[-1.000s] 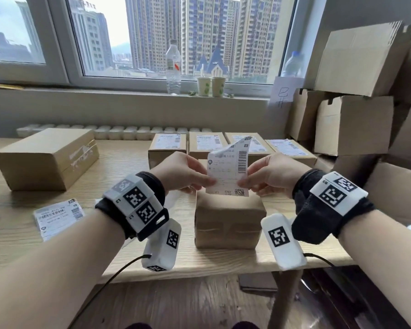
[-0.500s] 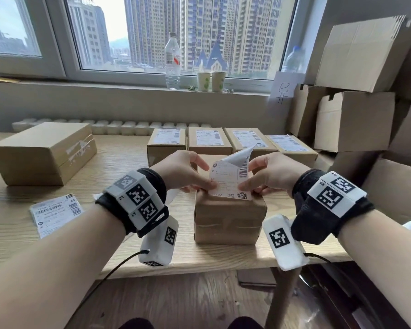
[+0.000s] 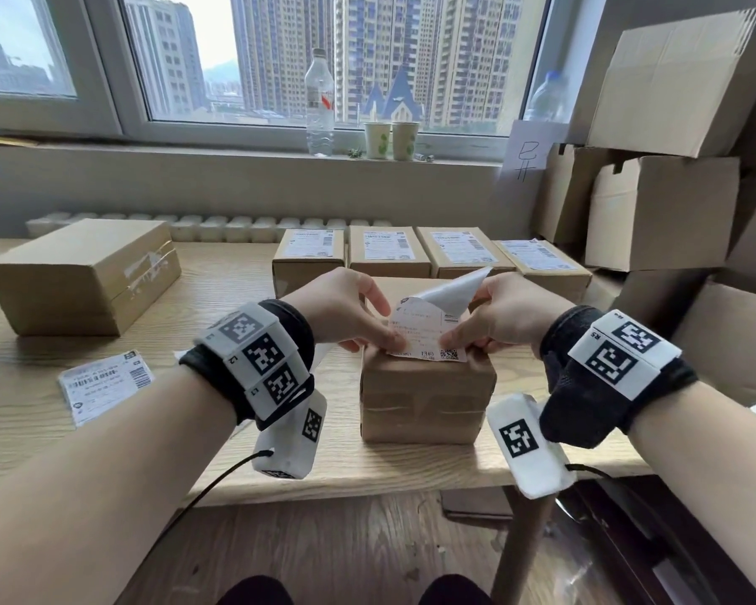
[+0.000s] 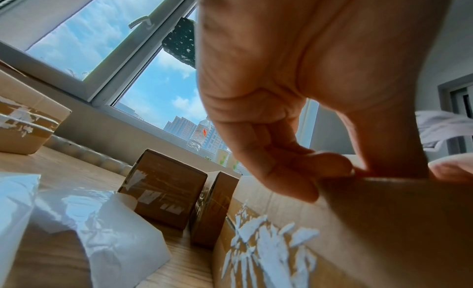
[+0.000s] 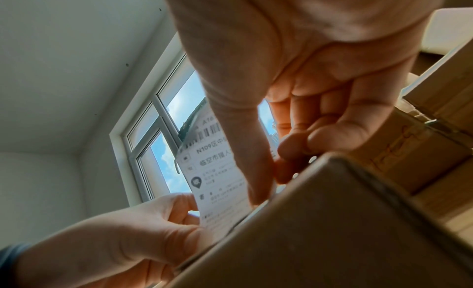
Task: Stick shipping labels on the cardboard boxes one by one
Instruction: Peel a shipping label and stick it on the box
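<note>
pinching the label, long axis away, onto the box: left hand, right hand

Bright daylight from the window (wide-angle bending at edges); wrist views blur up close.

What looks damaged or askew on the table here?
The large box at far left bears torn white label remnants on its side. The shipping label both hands hold curls back at its top corner, not yet flat.
</note>
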Demonstrator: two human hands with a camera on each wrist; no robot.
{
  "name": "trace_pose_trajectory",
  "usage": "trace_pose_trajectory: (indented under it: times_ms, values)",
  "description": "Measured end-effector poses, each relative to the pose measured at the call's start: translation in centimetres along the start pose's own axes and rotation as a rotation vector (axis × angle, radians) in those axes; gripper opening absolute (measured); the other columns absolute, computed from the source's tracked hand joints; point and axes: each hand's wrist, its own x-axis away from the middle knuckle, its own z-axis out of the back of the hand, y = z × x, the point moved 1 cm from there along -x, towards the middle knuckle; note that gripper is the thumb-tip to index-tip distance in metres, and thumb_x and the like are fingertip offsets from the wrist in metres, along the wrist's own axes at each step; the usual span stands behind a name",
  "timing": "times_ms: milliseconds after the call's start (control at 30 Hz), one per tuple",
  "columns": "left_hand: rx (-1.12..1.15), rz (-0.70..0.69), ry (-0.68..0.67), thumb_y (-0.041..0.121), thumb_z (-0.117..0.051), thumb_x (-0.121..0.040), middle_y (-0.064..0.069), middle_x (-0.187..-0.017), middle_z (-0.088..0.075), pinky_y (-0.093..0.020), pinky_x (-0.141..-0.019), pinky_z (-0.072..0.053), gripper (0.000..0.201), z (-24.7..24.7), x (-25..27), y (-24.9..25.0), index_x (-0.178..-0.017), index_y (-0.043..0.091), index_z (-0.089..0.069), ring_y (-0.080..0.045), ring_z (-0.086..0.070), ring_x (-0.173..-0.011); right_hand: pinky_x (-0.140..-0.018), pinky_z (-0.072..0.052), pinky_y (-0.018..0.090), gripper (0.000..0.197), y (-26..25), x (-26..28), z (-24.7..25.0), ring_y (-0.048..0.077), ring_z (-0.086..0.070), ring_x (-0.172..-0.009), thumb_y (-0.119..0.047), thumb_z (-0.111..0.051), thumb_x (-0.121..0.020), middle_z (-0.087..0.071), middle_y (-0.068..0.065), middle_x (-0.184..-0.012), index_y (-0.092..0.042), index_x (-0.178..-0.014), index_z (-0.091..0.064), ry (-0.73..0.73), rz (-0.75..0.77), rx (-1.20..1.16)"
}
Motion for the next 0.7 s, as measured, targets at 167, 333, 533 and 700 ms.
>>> trace_pose_trajectory:
  times_ms: [167,333,533,700]
  values:
    - [-0.047,0.003,-0.050,0.028,-0.086,-0.059,-0.002,-0.077,-0.061,-0.021,-0.055,-0.050,0.057,-0.3,-0.1,0.3,-0.105,0.017,-0.055,-0.010,-0.058,-0.063,-0.046,-0.040,0.015,0.033,0.0,0.2,-0.8,0.003,-0.055,-0.052,-0.019,-0.088,-0.060,-0.059,-0.012,-0.055,-0.026,-0.073,-0.059,0.015,0.085,0.043]
    - [-0.084,0.041,-0.112,0.028,-0.085,-0.061,0.001,-0.078,-0.054,-0.022,-0.056,-0.053,0.068,-0.3,0.1,0.3,-0.117,0.022,-0.046,-0.009,-0.058,-0.067,-0.039,-0.036,0.007,0.050,-0.4,0.5,-0.7,-0.004,-0.055,-0.050,-0.013,-0.086,-0.062,-0.059,-0.017,-0.052,-0.034,-0.093,-0.053,-0.075,0.129,0.052]
    - [-0.049,0.080,-0.165,0.026,-0.083,-0.061,0.002,-0.078,-0.049,-0.023,-0.061,-0.056,0.099,0.1,-0.3,0.2,-0.144,0.023,-0.029,-0.011,-0.059,-0.068,-0.047,-0.044,0.021,0.066,0.2,-0.2,0.3,0.008,-0.056,-0.049,-0.002,-0.082,-0.066,-0.061,-0.006,-0.051,-0.017,-0.122,-0.050,-0.193,0.045,0.027]
    - [-0.173,0.083,-0.185,0.043,-0.083,-0.054,-0.007,-0.113,-0.055,-0.027,-0.076,-0.055,0.116,0.7,-0.7,-0.2,-0.149,0.026,-0.018,-0.012,-0.058,-0.091,-0.049,-0.046,0.021,0.066,0.3,-0.8,0.6,0.003,-0.058,-0.050,-0.006,-0.082,-0.067,-0.063,-0.009,-0.054,-0.019,-0.123,-0.049,-0.229,0.089,0.085]
